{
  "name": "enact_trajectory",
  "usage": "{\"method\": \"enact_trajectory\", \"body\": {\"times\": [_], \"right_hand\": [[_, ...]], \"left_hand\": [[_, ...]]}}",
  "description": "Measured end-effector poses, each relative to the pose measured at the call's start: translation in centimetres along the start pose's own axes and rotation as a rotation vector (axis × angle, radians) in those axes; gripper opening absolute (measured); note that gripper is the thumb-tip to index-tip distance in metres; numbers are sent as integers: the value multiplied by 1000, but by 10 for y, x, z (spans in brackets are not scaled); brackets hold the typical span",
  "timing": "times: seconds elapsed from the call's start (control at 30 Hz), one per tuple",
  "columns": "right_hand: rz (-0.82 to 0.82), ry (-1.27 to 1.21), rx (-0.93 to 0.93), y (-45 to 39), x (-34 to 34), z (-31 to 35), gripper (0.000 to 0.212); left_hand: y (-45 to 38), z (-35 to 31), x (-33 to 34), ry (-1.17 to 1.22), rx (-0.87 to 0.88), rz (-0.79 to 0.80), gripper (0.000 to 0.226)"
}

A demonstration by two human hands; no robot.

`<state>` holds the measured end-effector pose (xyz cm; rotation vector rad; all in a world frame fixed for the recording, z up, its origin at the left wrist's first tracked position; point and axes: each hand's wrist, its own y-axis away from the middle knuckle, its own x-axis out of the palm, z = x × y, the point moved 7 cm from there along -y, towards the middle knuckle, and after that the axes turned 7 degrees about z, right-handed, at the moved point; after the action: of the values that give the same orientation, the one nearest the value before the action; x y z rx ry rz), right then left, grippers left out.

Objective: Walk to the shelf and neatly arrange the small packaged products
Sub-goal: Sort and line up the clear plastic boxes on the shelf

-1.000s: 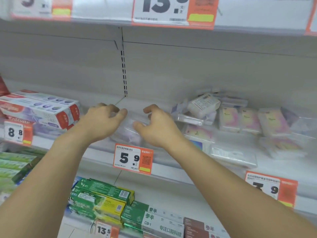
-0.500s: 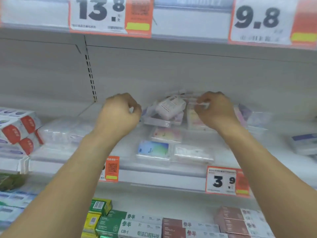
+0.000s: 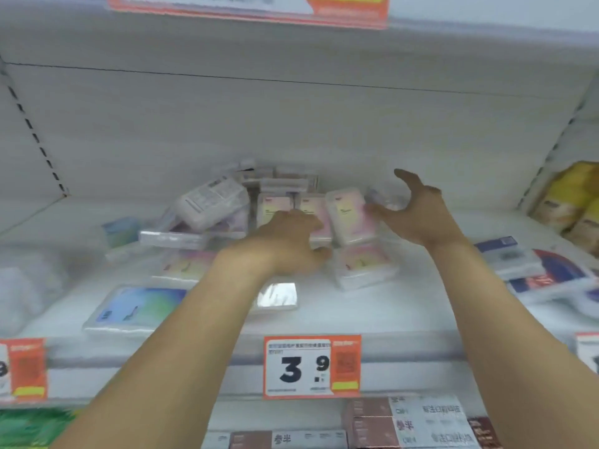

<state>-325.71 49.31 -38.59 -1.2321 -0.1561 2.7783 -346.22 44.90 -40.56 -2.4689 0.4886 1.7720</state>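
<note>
Since the pictures half a second and a second back, when both hands were working at the shelf's left end, the view and the arms are shifting rightward, so the 3.9 tag [image 3: 311, 367] is now sitting centred below the hands. By my reading, the person is moving on to the jumbled heap of small packs in the middle of the shelf [image 3: 372, 315], and most of the tidying is still ahead.

The left hand [image 3: 288, 244] is lying knuckles-up over the pink packs [image 3: 348, 215], its grip half curled; whether the fingers are pinching a pack or only pressing on it is hidden. The right hand [image 3: 418, 215] is spreading wide, thumb raised, fingertips touching the right side of the upright pink pack, holding nothing.

Behind, a white pack [image 3: 212, 202] is leaning tilted on others; a blue pack [image 3: 136, 307] is lying flat near the front edge.
</note>
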Motion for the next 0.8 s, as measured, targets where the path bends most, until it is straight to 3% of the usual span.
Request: {"method": "enact_trajectory", "body": {"times": [0.07, 0.2, 0.33, 0.4, 0.5, 0.6, 0.67, 0.73, 0.8], "right_hand": [[7, -20, -22, -5, -4, -3, 73], [-47, -70, -44, -6, -9, -2, 66], [-220, -209, -119, 10, -41, 12, 65], [-266, -344, -154, 20, -54, 19, 58], [-95, -531, -96, 33, -34, 38, 59], [263, -513, -34, 46, 8, 55, 84], [387, -436, -42, 53, 18, 60, 78], [325, -293, -40, 51, 10, 54, 61], [140, -143, -59, 41, 1, 43, 33]], "left_hand": [[-3, 1, 2, -22, -24, 40, 61], [-1, -5, -5, 130, -9, -98, 58], [-2, -21, 7, 167, 79, -94, 74], [-1, -23, 4, 382, 71, -123, 91], [7, -33, -3, 973, 138, -105, 103], [18, -41, -14, 1362, 245, -94, 63], [27, -26, -25, 1363, 200, -205, 43], [34, -7, -32, 1253, 128, -306, 42], [42, 12, -37, 1140, 48, -406, 36]]}}
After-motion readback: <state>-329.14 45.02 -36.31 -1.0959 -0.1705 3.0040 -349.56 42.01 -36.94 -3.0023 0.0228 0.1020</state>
